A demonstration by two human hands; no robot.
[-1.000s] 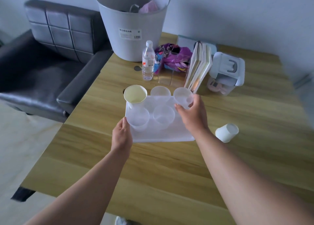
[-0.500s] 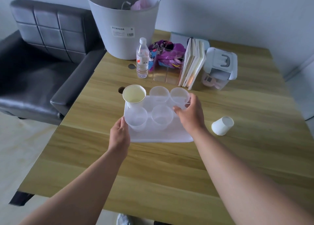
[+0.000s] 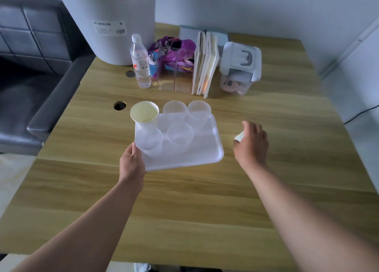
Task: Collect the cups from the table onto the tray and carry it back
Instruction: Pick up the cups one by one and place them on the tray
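Observation:
A white tray [image 3: 196,156] lies on the wooden table [image 3: 184,210] and my left hand [image 3: 132,163] grips its front left edge. At the tray's back left corner stands a paper cup [image 3: 144,113] with a yellowish inside, and several clear plastic cups [image 3: 180,135] stand beside it. To the right of the tray my right hand [image 3: 252,143] is curled over a white paper cup [image 3: 239,137]. Only a small white end of this cup shows between thumb and forefinger.
Along the table's far side stand a large grey tub [image 3: 108,23], a water bottle [image 3: 140,62], a purple bag [image 3: 174,54] behind a clear holder, upright books [image 3: 205,64] and a lidded plastic box [image 3: 240,66]. A black sofa [image 3: 30,66] is at the left. A cable hole [image 3: 119,105] lies near the tray.
My right hand has left the clear cup at the tray's back right and moved right onto the white paper cup. The tray has turned slightly under my left hand.

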